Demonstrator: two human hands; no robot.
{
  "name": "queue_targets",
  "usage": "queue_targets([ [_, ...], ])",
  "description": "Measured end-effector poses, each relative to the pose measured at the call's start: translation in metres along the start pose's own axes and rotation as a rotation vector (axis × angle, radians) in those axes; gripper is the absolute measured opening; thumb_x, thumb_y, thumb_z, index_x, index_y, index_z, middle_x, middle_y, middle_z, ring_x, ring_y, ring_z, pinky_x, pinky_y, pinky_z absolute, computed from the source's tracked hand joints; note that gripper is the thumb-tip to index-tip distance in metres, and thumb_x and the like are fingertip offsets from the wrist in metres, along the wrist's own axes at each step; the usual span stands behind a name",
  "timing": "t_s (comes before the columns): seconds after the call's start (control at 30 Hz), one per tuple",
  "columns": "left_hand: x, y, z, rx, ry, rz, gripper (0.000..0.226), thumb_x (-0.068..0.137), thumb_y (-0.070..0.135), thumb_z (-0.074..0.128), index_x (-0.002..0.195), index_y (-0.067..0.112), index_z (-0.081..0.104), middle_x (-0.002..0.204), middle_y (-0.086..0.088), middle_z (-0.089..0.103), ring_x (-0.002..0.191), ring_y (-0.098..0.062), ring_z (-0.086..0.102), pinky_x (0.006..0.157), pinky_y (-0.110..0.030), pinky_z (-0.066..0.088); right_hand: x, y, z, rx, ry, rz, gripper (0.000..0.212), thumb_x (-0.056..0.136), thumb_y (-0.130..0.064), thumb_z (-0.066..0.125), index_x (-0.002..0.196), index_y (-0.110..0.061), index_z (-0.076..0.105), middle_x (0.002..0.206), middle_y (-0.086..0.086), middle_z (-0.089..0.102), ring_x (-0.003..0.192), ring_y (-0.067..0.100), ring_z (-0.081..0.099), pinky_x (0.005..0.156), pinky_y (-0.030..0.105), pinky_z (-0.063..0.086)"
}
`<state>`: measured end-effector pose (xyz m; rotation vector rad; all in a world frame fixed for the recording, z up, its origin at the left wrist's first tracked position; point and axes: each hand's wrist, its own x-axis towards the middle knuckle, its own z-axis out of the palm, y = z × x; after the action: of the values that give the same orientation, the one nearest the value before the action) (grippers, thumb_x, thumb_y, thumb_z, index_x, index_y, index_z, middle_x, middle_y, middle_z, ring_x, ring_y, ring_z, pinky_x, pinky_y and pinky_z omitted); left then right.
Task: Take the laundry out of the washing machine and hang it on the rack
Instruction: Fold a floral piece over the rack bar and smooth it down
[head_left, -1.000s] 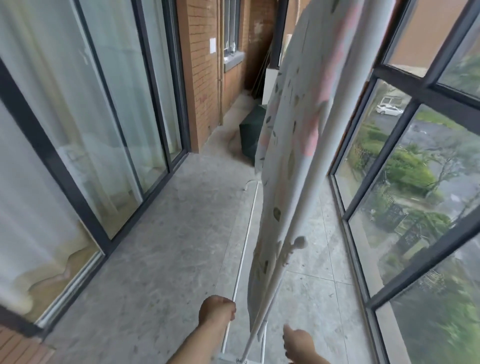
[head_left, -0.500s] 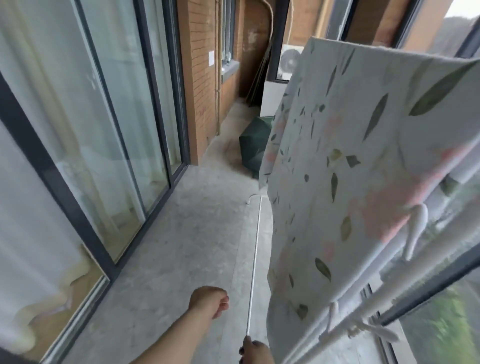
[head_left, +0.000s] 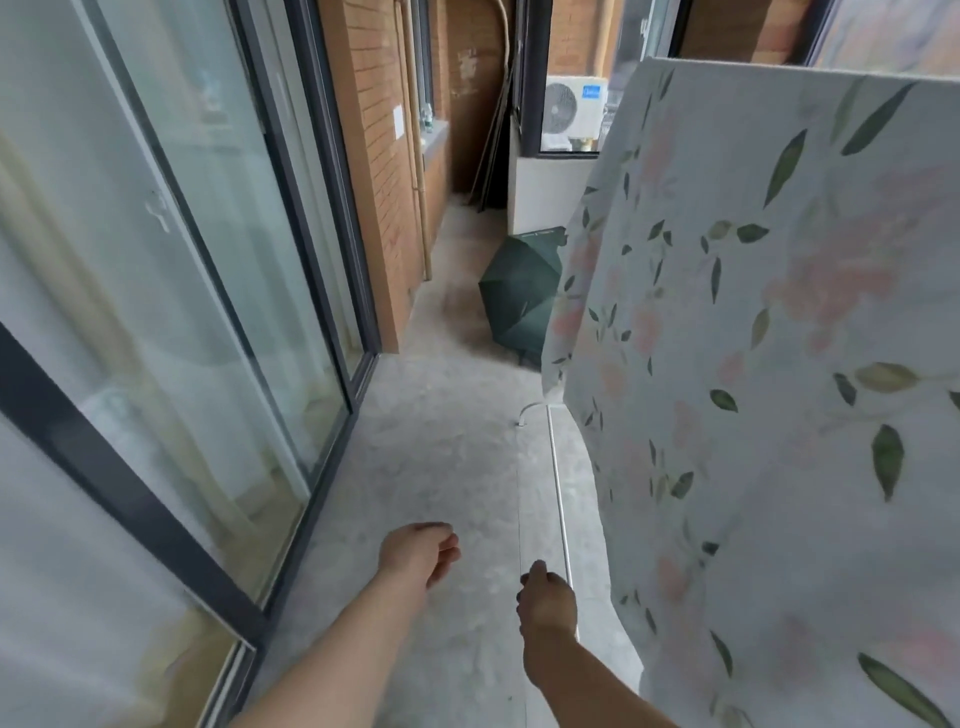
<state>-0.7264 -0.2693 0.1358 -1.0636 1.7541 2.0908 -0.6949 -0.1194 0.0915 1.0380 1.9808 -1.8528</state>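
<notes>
The sheet (head_left: 753, 364) is seen as thin matt cloth with a printed pattern, and the rack rail (head_left: 557, 483) as smooth white tubing, seemingly painted metal. The floor (head_left: 441, 457) is shown matt and mottled grey, the sliding doors (head_left: 218, 291) glossy glass, the wall (head_left: 382, 171) rough brick.

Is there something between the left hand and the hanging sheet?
Only the right hand and the rack's low white bar, near the floor, lie between the left hand and the sheet. Nothing else visible is in the way.

Soft, even daylight; shadows faint.
Frame edges bow outward; the glass door (head_left: 156, 322) and floral sheet (head_left: 769, 395) look motion-blurred.
</notes>
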Motion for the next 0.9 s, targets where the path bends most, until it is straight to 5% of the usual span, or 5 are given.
queue_targets([
  [0.1,0.056,0.041,0.003,-0.023,-0.009,0.006,0.013,0.093,0.005,0.059,0.082,0.009,0.064,0.067,-0.006,0.066,0.053,-0.015,0.063,0.05,-0.021,0.047,0.049,-0.043,0.04,0.107,0.026,0.016,0.036,0.099,-0.025,0.042,0.073,-0.011,0.062,0.06,0.001,0.049,0.055,0.02,0.041,0.052,0.029,0.03],
  [0.27,0.167,0.154,0.028,-0.073,-0.047,0.058,0.017,0.095,0.006,0.058,0.08,0.012,0.06,0.068,-0.005,0.062,0.043,-0.009,0.06,0.039,-0.014,0.043,0.142,-0.155,0.113,0.191,0.024,-0.102,0.034,0.099,-0.017,0.04,0.075,-0.009,0.062,0.067,0.006,0.056,0.067,0.025,0.052,0.068,0.036,0.039],
  [0.57,0.311,0.371,0.09,-0.225,-0.174,0.104,0.003,0.091,0.01,0.065,0.09,0.01,0.068,0.067,-0.001,0.071,0.059,-0.012,0.068,0.048,-0.022,0.047,0.239,-0.394,0.196,0.36,0.067,-0.256,0.04,0.102,-0.036,0.047,0.069,-0.012,0.052,0.064,0.003,0.052,0.063,0.019,0.047,0.064,0.033,0.037],
  [0.9,0.489,0.528,0.17,-0.177,-0.372,0.04,0.007,0.092,0.011,0.065,0.085,0.009,0.066,0.06,0.001,0.068,0.061,-0.012,0.062,0.057,-0.023,0.045,0.371,-0.554,0.287,0.42,0.218,-0.44,0.035,0.1,-0.035,0.048,0.073,-0.014,0.047,0.067,0.005,0.044,0.061,0.016,0.037,0.061,0.031,0.032],
])
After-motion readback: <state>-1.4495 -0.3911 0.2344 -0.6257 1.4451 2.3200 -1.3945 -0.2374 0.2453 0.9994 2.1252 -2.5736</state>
